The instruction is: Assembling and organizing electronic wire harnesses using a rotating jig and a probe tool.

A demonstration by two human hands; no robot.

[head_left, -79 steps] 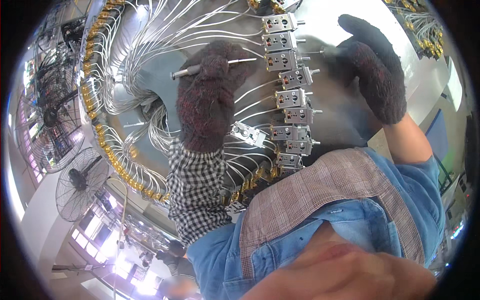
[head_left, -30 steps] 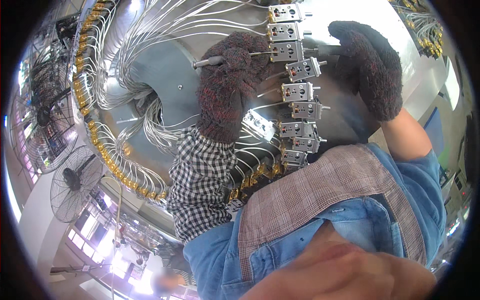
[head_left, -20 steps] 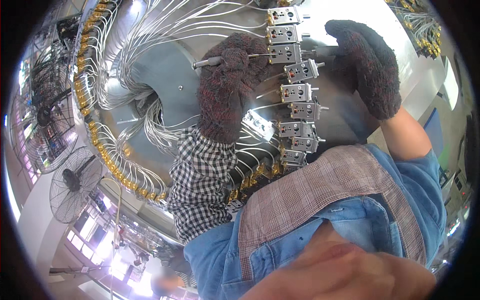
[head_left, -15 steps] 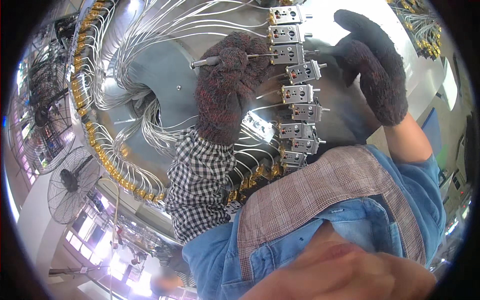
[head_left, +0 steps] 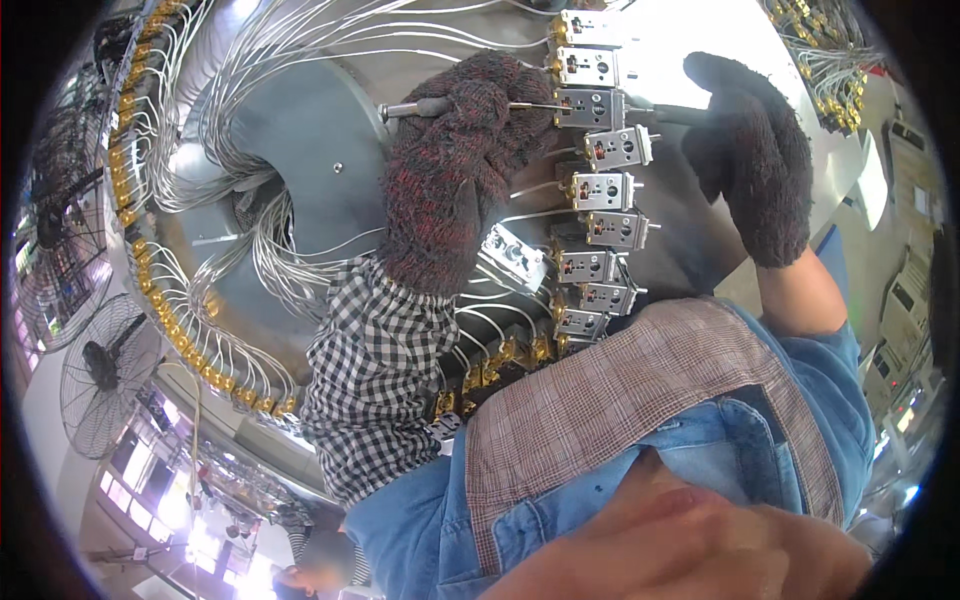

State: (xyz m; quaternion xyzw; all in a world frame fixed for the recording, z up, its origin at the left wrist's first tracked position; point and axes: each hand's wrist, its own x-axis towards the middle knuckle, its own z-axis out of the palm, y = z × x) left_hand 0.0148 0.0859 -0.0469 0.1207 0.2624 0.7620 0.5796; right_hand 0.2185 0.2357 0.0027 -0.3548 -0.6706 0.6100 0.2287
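Right now: left hand (head_left: 455, 165) in a dark red-flecked knitted glove, clenched around a slim metal screwdriver (head_left: 470, 104), tip touching the third small grey metal connector block (head_left: 590, 107) of the column. Right hand (head_left: 755, 160), dark gloved, just right of that column, grip impossible to tell. White wires (head_left: 270, 60) fanning far left.

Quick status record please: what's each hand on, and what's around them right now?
left hand: dark knit glove, gripping a slim metal tool, tip at a valve block
right hand: gloved, on the far side of the valve column, hold unclear
valve blocks: small grey units in a vertical column
wiring: white leads fanning to brass fittings around a round grey plate
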